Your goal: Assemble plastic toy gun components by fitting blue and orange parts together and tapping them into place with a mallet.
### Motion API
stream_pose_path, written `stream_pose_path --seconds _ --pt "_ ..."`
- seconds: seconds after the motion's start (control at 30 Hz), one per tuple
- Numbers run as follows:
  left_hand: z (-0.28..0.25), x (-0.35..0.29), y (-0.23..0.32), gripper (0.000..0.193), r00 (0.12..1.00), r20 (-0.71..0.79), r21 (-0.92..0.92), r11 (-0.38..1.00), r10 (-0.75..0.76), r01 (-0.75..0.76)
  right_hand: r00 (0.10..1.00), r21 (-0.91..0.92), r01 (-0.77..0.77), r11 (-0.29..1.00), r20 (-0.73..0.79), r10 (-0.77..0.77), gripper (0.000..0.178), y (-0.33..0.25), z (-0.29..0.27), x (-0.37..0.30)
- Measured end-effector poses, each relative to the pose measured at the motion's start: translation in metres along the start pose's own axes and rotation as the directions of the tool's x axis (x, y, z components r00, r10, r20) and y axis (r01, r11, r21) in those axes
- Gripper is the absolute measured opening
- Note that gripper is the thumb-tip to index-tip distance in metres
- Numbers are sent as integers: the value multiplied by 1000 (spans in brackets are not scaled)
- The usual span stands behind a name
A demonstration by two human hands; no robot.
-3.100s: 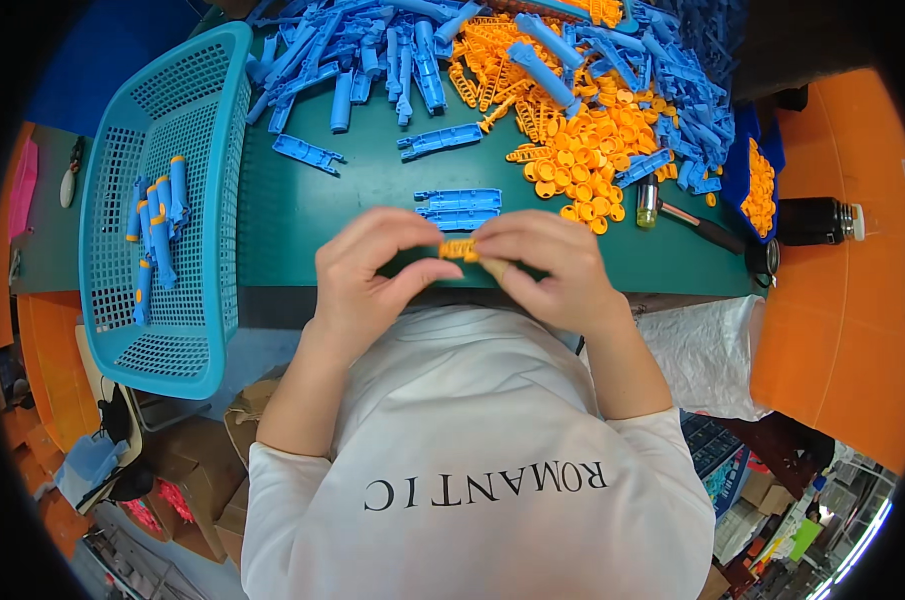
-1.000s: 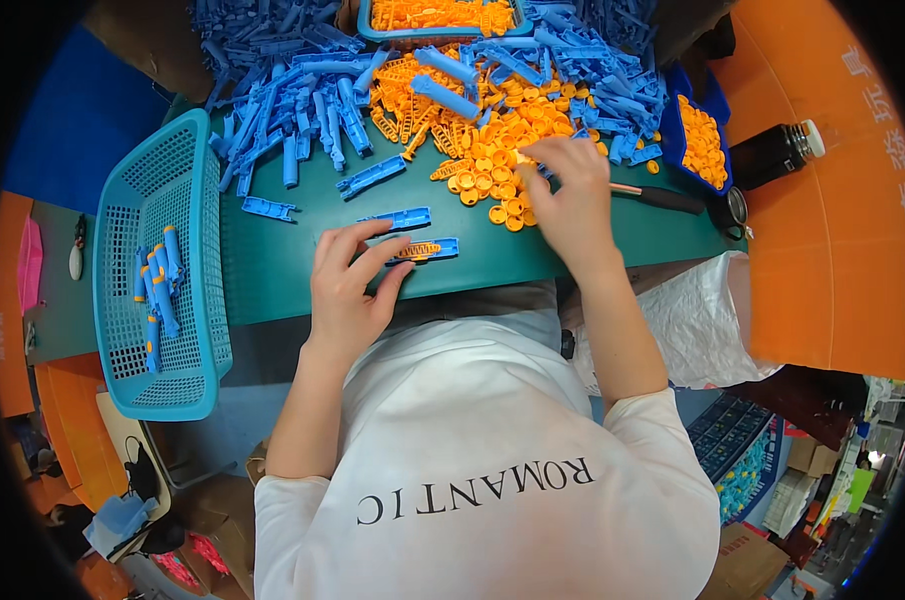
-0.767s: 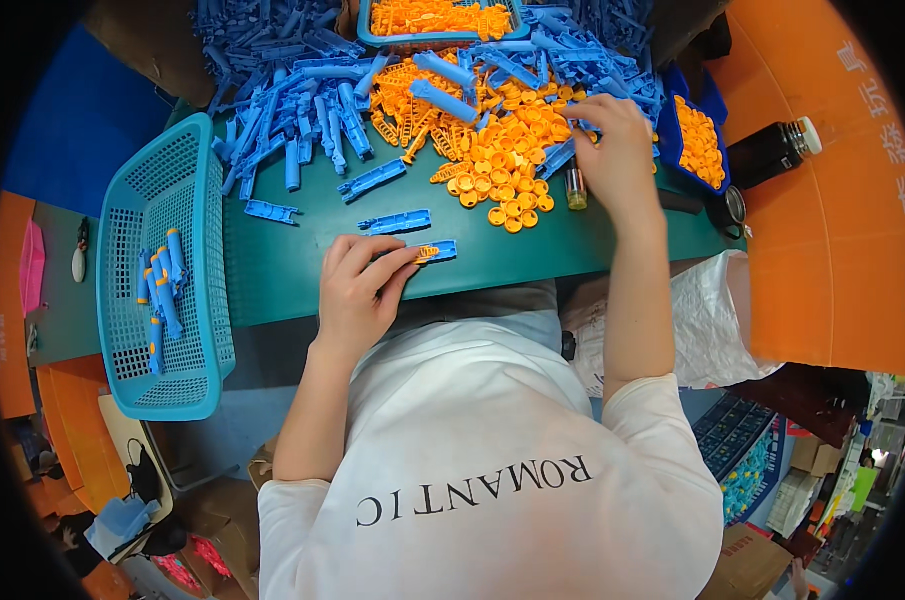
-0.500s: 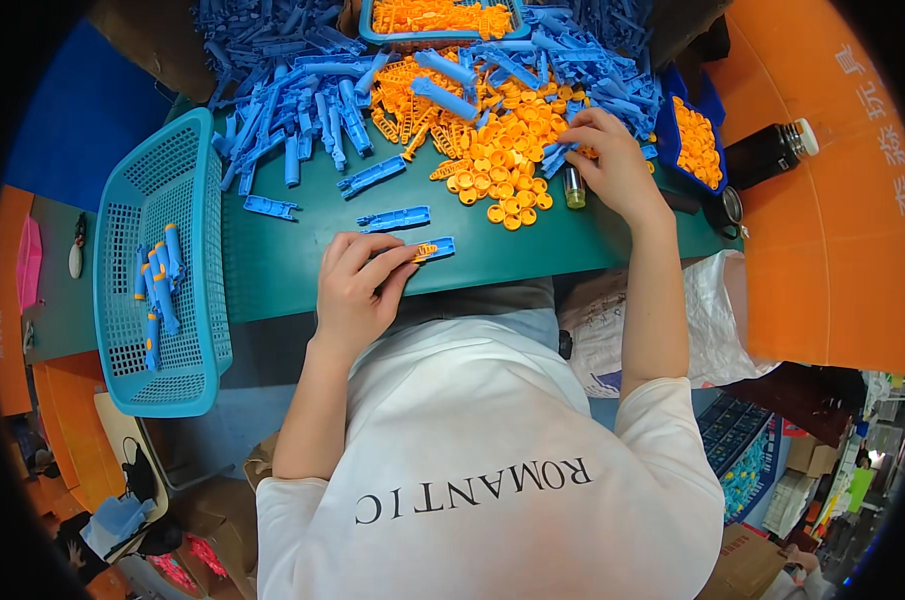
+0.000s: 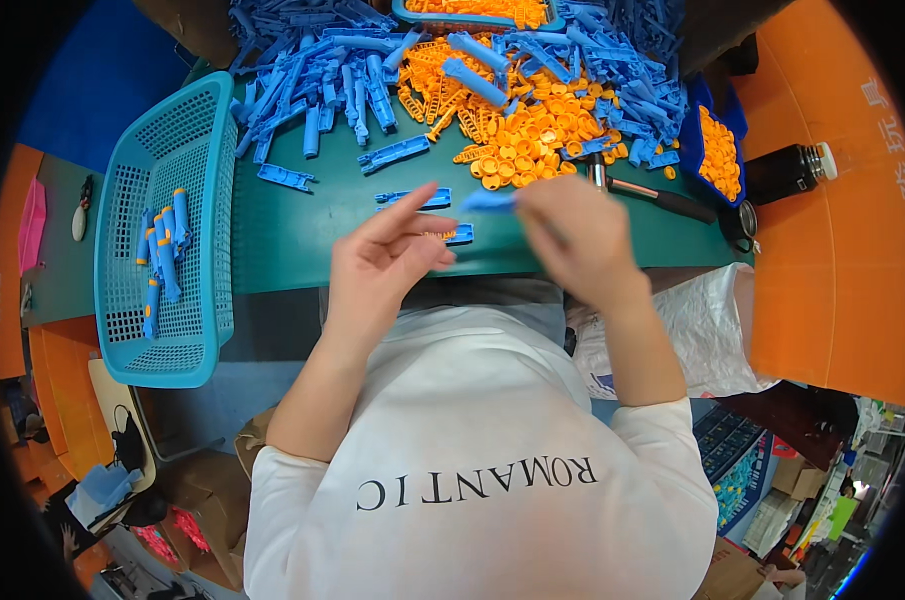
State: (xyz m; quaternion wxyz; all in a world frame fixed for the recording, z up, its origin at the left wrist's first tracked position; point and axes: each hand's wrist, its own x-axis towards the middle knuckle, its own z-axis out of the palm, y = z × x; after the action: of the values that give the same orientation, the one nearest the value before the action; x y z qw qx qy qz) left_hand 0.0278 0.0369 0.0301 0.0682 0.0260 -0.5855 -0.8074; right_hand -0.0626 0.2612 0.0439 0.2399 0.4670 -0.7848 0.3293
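Observation:
My left hand (image 5: 388, 258) is open, fingers spread, just above a blue plastic half-shell (image 5: 462, 234) with an orange insert lying at the table's near edge. Closed and blurred by motion, my right hand (image 5: 583, 240) grips a small blue plastic piece (image 5: 488, 202) to the right of my left fingertips. Beyond the fingers lies another blue half-shell (image 5: 435, 198), partly covered by my left index finger. Two more half-shells, one longer (image 5: 394, 154) and one shorter (image 5: 287, 178), lie farther off. Loose orange caps (image 5: 518, 160) are heaped beyond my right hand.
A hammer (image 5: 663, 198) lies right of the caps. At left, a turquoise basket (image 5: 220, 300) holds several blue tubes with orange parts (image 5: 167, 255). Blue parts (image 5: 323, 90) and orange ladder-like pieces (image 5: 433, 75) pile up at the back. A blue bin (image 5: 695, 150) and black bottle (image 5: 778, 175) stand right.
My right hand has left the caps and hammer and come left and nearer with the blue piece. My left hand has let go of the half-shell with the orange insert, its fingers spreading.

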Motion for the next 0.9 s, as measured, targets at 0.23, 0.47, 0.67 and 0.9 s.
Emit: stream_pose_path --seconds 0.23,0.47,0.67,0.9 --pt "-16 10 5 26 993 20 81 990 -115 114 877 427 -480 766 215 430 23 -30 26 5" --pt "-28 4 -6 36 969 167 368 900 181 -232 952 277 -203 939 280 124 22 -18 24 4" --pt "-43 8 -14 55 913 243 763 516 329 -389 961 153 -253 955 154 230 26 2 33 -13" --pt "-45 12 -30 51 934 225 778 527 278 -344 952 113 -96 989 300 59 25 -10 42 0"
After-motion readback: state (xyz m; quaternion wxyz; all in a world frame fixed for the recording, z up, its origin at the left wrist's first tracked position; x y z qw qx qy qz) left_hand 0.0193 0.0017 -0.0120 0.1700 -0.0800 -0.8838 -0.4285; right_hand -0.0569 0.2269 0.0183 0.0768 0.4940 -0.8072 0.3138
